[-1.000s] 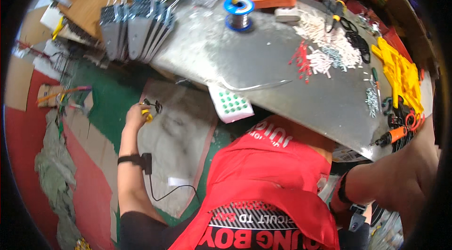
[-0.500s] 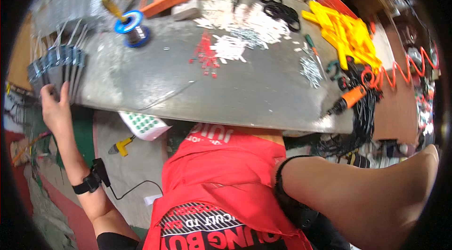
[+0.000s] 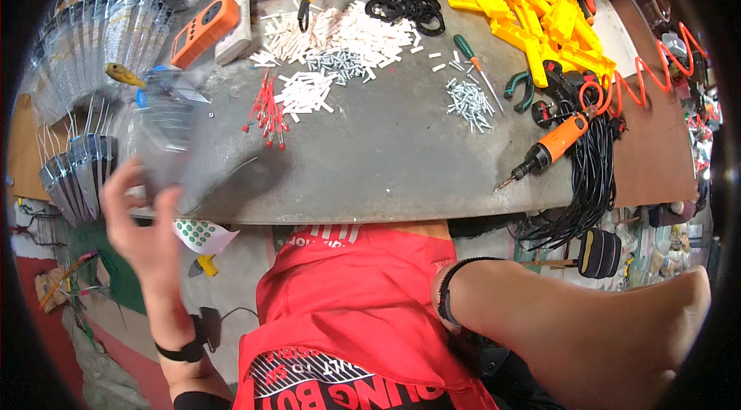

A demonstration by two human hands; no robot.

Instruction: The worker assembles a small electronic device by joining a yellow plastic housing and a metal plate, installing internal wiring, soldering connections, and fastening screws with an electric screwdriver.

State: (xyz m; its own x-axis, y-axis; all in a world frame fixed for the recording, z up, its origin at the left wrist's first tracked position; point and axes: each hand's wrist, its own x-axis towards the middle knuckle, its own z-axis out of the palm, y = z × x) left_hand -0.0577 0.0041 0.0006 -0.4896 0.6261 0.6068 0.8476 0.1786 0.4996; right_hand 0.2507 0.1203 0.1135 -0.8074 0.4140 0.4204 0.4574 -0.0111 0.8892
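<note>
My left hand [image 3: 147, 228], blurred by motion, pinches the lower end of a flat dark-grey plate [image 3: 166, 120] between thumb and fingers. Held up above the left part of the bench, the plate partly covers a blue-rimmed wire spool behind it. A yellow-handled tool [image 3: 125, 75] sticks out beside the spool. Left of my hand, a fanned stack of similar plates [image 3: 77, 171] with thin wire ends lies at the bench edge. My bare right arm [image 3: 571, 317] crosses the lower right, and its hand does not show.
On the grey bench [image 3: 363, 171] lie an orange meter [image 3: 204, 30], white tubes [image 3: 305, 93], red-tipped pieces [image 3: 268, 115], screws [image 3: 468, 105] and black rings [image 3: 401, 5]. Yellow plastic parts [image 3: 540, 24], an orange power tool [image 3: 557, 144], pliers [image 3: 519, 92] and black cables [image 3: 598, 194] occupy the right side.
My left hand has moved right, away from the plate stack, with one plate lifted in it. The view has shifted, while my right arm stays at the lower right.
</note>
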